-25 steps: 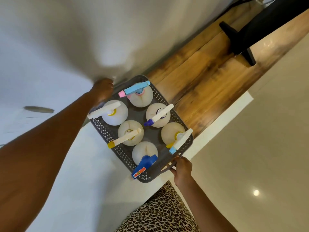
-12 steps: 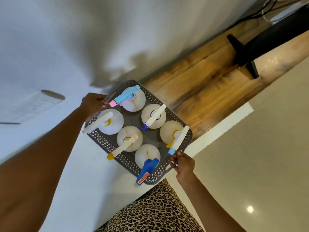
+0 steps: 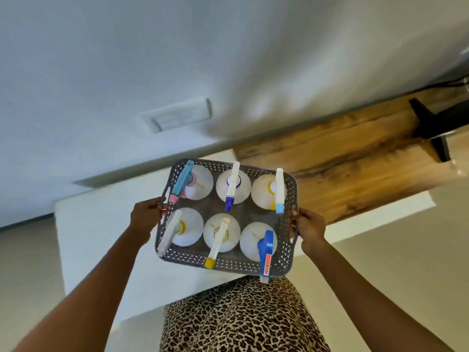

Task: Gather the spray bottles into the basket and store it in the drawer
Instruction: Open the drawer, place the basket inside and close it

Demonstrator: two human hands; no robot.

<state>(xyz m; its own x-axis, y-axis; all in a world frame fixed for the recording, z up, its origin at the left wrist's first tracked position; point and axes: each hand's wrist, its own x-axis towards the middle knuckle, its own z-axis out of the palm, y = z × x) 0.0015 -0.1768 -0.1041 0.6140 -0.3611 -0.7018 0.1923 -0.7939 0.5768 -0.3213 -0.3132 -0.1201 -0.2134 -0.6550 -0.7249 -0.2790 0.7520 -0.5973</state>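
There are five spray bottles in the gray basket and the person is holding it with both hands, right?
Not quite. The head view shows six spray bottles in the gray basket, in two rows of three, not five. The rest is right: the left hand grips one side of the basket and the right hand grips the other.

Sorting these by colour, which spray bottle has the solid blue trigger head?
The spray bottle at the basket's near-right corner, beside the right hand.
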